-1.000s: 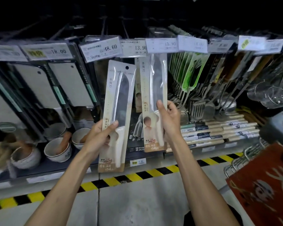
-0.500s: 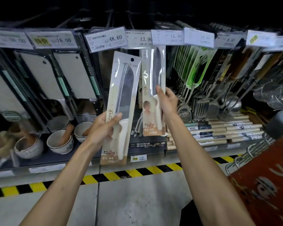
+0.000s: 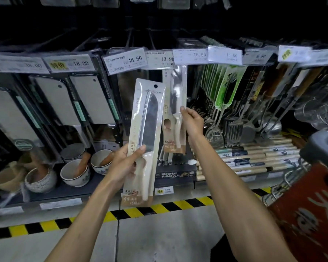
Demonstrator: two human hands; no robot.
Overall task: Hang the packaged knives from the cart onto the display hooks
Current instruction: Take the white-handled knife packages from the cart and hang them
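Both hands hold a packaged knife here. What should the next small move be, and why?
Likely seat the knife pack in the right hand on its hook and let go. Its top is up behind the price tags, though whether the hook has caught it is hidden. The left hand holds the second knife pack lower, its hanging hole free.

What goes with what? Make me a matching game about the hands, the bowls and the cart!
1 left hand
2 right hand
3 bowls
4 cart

A red, far right
B low shelf, left side
C grips far knife pack, top behind price tags
D grips near knife pack, hang hole showing

Pairs: 1-D, 2-C, 3-B, 4-A
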